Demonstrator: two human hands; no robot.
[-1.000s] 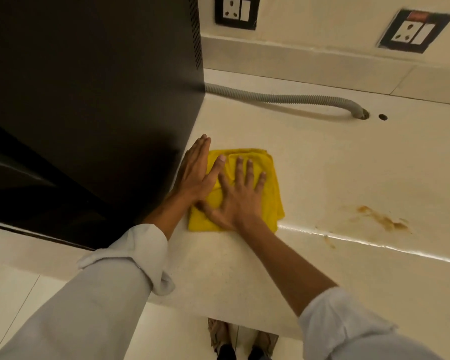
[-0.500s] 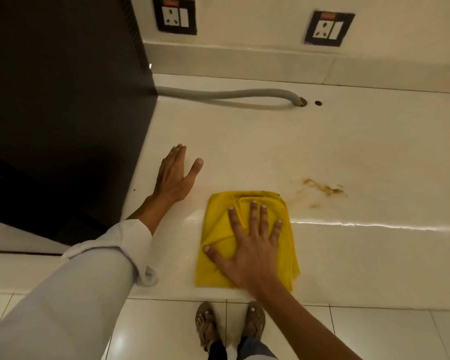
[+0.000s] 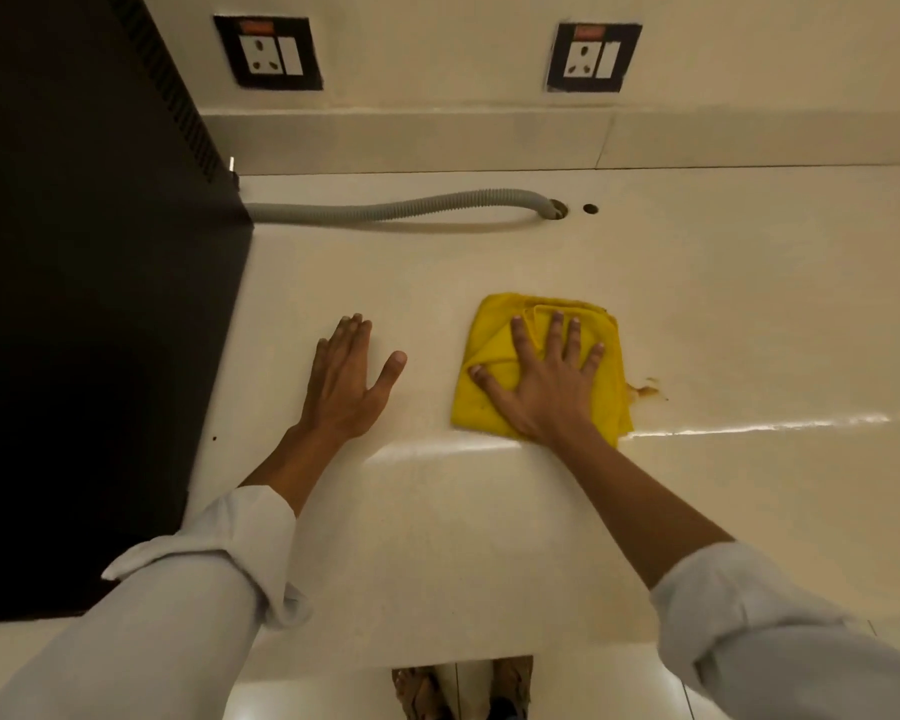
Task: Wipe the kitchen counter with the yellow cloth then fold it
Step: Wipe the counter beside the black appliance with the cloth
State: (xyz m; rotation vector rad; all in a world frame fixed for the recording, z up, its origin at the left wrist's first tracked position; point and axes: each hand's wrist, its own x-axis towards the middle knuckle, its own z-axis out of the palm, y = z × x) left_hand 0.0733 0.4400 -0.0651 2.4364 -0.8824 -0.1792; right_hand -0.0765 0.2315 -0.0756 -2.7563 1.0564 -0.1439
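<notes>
The counter [image 3: 593, 511] looks like smooth, glossy pale stone, with a bright streak of glare and a brown smear [image 3: 645, 391]. The yellow cloth [image 3: 494, 356] is soft, matt fabric, creased. The grey hose [image 3: 396, 210] is ribbed plastic. The black appliance [image 3: 100, 278] is matt. 2 sleeves are plain light cloth.

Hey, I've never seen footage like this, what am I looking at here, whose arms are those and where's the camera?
There is no machine here. The camera sits on a person's head, looking forward and down, so the two arms are the wearer's own. The right hand presses flat on a yellow cloth lying on a pale kitchen counter. The left hand rests flat on bare counter, holding nothing. A brown stain shows at the cloth's right edge. A grey hose runs from a black appliance into a hole. Two wall sockets sit above.
</notes>
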